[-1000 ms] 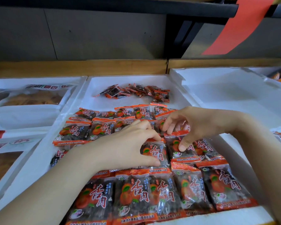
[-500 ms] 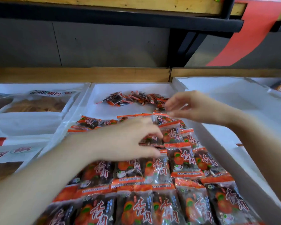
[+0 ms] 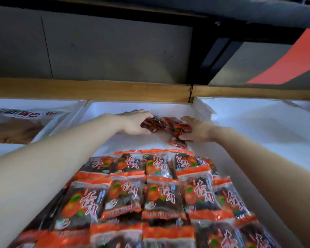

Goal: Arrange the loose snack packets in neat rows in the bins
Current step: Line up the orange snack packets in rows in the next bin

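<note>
Packets point(image 3: 166, 124) lay heaped at the bin's point(image 3: 168, 106) far end, so my left hand point(image 3: 134, 123) and right hand point(image 3: 198, 131) curled round them, ready to feed the rows point(image 3: 159, 190).

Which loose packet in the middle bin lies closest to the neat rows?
The lone packet below the right hand; the others are bunched in the heap between it and the left hand.

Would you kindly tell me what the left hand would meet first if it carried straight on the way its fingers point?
The small heap of loose red-and-black plastic snack packets, which the left hand seems to cup; the right hand lies beyond.
</note>
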{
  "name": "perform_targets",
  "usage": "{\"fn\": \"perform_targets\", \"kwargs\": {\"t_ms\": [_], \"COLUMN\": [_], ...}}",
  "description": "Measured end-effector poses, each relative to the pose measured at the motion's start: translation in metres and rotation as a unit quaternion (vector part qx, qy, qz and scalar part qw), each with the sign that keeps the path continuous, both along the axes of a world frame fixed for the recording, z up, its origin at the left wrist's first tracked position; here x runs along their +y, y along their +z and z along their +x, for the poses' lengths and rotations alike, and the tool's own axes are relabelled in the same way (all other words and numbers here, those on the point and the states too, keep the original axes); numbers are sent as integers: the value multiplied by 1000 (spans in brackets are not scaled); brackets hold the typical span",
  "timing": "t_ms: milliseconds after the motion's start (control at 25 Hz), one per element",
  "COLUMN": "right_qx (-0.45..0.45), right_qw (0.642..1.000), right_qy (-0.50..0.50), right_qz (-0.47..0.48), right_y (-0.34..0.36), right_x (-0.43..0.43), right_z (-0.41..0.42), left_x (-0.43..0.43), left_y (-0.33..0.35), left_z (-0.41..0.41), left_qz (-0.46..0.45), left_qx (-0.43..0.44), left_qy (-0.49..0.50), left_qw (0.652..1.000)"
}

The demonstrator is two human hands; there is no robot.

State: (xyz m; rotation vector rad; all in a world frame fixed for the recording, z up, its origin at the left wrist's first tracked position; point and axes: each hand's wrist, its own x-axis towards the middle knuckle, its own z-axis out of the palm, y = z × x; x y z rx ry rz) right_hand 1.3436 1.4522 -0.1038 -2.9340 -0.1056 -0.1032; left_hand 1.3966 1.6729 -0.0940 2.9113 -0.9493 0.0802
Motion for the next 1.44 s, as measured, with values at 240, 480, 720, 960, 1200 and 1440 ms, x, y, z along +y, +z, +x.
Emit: {"fn": "perform_targets", "kwargs": {"t_ms": [240, 480, 720, 960, 1200, 1440], "right_qx": [-1, -67, -118, -113, -99, -174], "right_qw": [998, 996, 992, 898, 903, 839], "right_qy": [17, -14, -42, 156, 195, 173], "right_qz": [-53, -65, -24, 395, 370, 487], "right_y": [-16, -7, 10, 47, 65, 55], "right_x": [-1, -5, -6, 31, 58, 46], "right_z": [32, 34, 17, -21, -36, -12], "left_x": [-35, -54, -37, -17, 8, 27], "left_y": [-9, -17, -21, 5, 29, 30], "left_z": [61, 68, 41, -20, -75, -65], "left_qz": [12, 49, -90, -528, -566, -545], "left_qx": [-12, -60, -60, 189, 330, 195], "left_qy": [14, 34, 28, 40, -44, -11], "left_qw": [1000, 996, 994, 827, 754, 816]}}
